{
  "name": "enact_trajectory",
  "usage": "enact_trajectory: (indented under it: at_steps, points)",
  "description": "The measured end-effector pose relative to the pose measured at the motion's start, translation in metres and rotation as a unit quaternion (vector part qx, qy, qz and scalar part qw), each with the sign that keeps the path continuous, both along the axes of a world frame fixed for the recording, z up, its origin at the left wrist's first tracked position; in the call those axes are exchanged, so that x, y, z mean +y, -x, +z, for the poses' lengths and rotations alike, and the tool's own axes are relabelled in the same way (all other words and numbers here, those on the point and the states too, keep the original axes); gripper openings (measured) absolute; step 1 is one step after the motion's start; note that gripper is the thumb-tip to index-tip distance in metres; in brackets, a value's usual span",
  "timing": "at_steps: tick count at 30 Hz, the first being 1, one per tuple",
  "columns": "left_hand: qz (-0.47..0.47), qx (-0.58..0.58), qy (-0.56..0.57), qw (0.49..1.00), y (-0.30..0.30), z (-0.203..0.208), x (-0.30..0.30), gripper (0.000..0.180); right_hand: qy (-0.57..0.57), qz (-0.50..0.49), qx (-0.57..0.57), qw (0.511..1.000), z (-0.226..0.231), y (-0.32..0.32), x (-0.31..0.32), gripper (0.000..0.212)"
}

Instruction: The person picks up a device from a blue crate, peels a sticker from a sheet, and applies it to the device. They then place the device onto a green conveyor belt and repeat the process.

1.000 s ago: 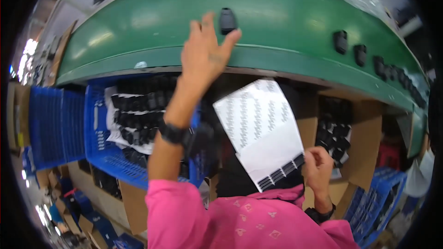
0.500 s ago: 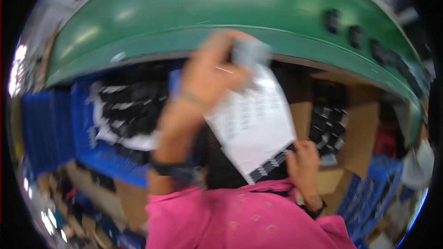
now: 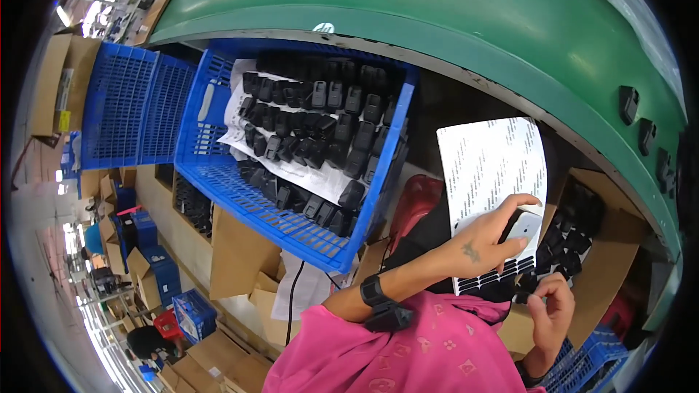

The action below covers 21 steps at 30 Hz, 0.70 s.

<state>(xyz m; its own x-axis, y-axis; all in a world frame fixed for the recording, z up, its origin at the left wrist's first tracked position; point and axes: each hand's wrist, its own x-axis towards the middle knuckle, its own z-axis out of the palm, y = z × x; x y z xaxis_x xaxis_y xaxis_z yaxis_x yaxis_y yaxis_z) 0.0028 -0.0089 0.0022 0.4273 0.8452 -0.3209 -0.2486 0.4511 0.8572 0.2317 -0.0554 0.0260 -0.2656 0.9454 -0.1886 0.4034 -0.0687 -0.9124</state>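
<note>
My left hand [image 3: 484,244] is closed around a small device [image 3: 522,227] with a pale grey face and a dark side. The hand lies over a white sticker sheet [image 3: 495,164] printed with rows of fine text. Black stickers [image 3: 502,274] line the sheet's lower edge. Beside that edge, my right hand [image 3: 553,311] has its thumb and forefinger close together in a pinch. A small black piece [image 3: 520,297] shows at their tips, most likely a sticker.
A blue crate [image 3: 277,222] at the left holds several rows of black devices on white paper. To the right, a cardboard box [image 3: 611,255] contains more dark devices. The green bench [image 3: 408,0] spans the far side, with black parts [image 3: 628,105] on its right. A red stool [image 3: 415,207] stands behind my left arm.
The view has swung left. My left hand has come down from above the sheet's top to its lower part, still with the device. My right hand has left the sheet's corner.
</note>
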Motion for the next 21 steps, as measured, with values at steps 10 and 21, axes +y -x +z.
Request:
enact_trajectory:
  at_steps: [10,21]
  points:
    - [-0.048,0.026,-0.012,0.998,-0.009,0.037,-0.010,0.042,0.152,-0.193,0.246,0.938,0.041,0.054,0.035,0.022]
    - [-0.047,0.042,-0.018,0.998,-0.013,0.036,-0.006,0.041,0.139,-0.159,0.351,0.912,0.032,0.047,0.038,0.008]
